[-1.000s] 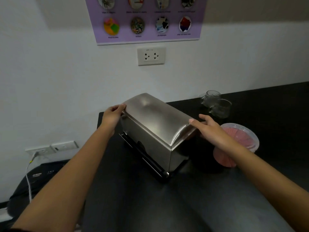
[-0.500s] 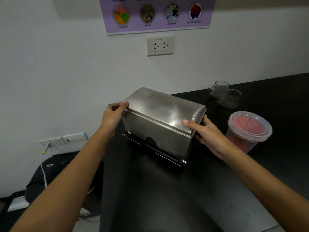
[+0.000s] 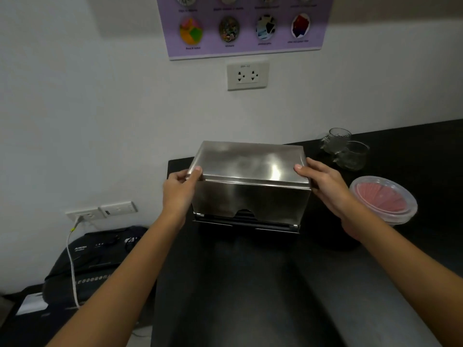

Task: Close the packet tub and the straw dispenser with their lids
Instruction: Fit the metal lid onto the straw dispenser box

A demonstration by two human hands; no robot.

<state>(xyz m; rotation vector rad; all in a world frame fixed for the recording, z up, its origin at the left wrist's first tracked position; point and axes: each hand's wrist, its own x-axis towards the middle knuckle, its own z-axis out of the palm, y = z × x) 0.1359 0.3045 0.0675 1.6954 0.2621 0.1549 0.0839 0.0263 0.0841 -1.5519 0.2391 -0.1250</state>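
A stainless steel straw dispenser (image 3: 250, 199) stands on the black counter (image 3: 250, 284), front facing me, its curved lid (image 3: 250, 164) down on the body. My left hand (image 3: 179, 191) grips the lid's left end, thumb on top. At the lid's right end my right hand (image 3: 325, 184) holds on the same way. To the right stands the clear packet tub (image 3: 384, 200) of pink packets, a clear lid sitting on it.
Two glass cups (image 3: 344, 150) stand at the back right by the wall. The counter's left edge runs just left of the dispenser. Below it on the floor sits a black machine (image 3: 100, 256) with a white cable plugged into a wall socket (image 3: 82, 215).
The dispenser has turned from skewed to square-on facing me, both hands staying on the lid ends. The camera view has shifted left and lower, so the tub sits further right.
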